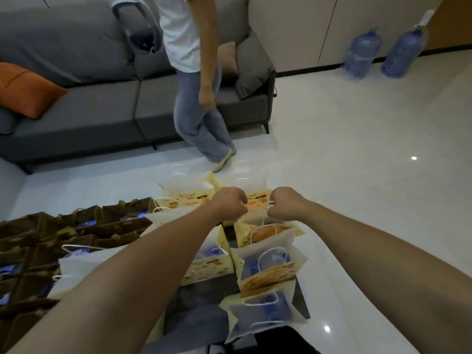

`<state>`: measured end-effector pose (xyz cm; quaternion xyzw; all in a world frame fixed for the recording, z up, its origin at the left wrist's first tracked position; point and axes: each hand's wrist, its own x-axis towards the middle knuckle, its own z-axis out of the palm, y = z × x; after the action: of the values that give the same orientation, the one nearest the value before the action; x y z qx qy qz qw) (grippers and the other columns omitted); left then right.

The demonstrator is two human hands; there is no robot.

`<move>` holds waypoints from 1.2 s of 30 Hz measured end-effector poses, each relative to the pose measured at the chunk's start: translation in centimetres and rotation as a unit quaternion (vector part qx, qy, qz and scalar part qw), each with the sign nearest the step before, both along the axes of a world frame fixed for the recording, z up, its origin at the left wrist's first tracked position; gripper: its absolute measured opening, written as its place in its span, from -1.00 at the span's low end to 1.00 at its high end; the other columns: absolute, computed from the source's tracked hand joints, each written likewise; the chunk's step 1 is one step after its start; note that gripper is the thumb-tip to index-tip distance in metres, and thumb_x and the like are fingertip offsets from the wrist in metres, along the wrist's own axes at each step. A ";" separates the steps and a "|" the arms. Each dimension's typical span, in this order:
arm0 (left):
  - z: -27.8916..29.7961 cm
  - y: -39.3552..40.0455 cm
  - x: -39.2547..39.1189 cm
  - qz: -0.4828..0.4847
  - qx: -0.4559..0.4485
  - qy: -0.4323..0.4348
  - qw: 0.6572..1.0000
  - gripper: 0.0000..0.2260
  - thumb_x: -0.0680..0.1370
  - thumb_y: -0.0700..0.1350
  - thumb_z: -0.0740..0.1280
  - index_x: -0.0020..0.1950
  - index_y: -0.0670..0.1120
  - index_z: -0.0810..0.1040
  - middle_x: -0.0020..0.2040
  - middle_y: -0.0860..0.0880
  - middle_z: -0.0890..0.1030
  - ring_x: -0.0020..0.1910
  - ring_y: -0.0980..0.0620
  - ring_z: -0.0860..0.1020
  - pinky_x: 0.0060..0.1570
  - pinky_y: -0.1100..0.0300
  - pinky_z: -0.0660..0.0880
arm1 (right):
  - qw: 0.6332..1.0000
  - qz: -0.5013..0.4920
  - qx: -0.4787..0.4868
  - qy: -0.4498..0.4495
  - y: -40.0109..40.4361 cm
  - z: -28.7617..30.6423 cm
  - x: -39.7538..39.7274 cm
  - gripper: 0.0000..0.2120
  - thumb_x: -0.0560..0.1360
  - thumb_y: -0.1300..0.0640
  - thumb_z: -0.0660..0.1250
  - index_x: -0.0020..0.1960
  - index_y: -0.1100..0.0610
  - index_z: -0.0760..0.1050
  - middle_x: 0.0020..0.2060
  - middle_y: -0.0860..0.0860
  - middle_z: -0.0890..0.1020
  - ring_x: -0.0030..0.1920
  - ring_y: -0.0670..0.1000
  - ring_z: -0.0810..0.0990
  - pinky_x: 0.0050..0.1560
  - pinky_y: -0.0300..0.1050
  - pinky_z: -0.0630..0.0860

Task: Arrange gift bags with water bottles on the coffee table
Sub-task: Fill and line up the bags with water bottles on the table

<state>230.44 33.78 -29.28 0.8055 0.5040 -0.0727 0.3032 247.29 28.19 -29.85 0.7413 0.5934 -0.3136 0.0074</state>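
Two bare forearms reach forward over a dark worktop [201,300] crowded with gift bags. Left hand [229,203] and right hand [282,203] sit side by side, fingers clenched around the white cord handles of one cream cartoon-printed gift bag [255,204] at the far edge. At least six cream bags show, three nearest ones with blue water bottles [272,260] inside. Brown bags [46,241] cluster left. Beyond, a standing person [194,80], grey sofa [102,111], one orange cushion [28,89], two large water jugs [362,56].

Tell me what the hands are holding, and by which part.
Both hands, left and right, grip the cream gift bag by its white cord handles, one on each side of its top.
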 end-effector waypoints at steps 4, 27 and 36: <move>-2.4 -0.7 -0.5 0.007 -0.016 0.017 1.000 -0.69 0.57 -0.06 0.37 0.30 -0.04 0.60 0.31 -0.06 0.57 0.25 -0.06 0.51 0.16 0.12 0.45 | 0.998 -0.056 0.025 0.032 -0.6 -2.1 -0.2 -0.94 0.48 0.18 0.32 -0.13 0.08 0.45 -0.15 -0.03 0.50 -0.03 0.07 0.49 -0.19 -0.19 0.39; -2.7 -3.2 -0.9 -0.019 -0.031 -0.026 0.999 -0.62 0.52 -0.27 0.23 0.29 -0.06 0.61 0.35 -0.08 0.55 0.34 -0.06 0.48 0.27 0.08 0.46 | 0.997 0.066 -0.039 0.024 -5.3 -2.2 -1.8 -0.95 0.47 0.13 0.47 -0.13 0.10 0.62 -0.27 -0.06 0.57 -0.21 -0.06 0.54 -0.35 -0.26 0.33; 1.3 -3.7 0.7 -0.064 0.023 -0.084 0.994 -0.71 0.63 -0.10 0.20 0.25 -0.04 0.65 0.19 -0.02 0.63 0.14 -0.02 0.55 0.11 0.09 0.51 | 0.991 -0.054 0.069 0.100 -5.7 7.1 -1.8 -0.97 0.48 0.15 0.49 -0.14 0.08 0.69 -0.36 -0.13 0.57 -0.33 -0.13 0.50 -0.37 -0.29 0.37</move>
<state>231.19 30.08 -27.99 0.8462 0.4255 -0.0126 0.3205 245.51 22.47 -22.78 0.7359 0.5706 -0.3443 -0.1195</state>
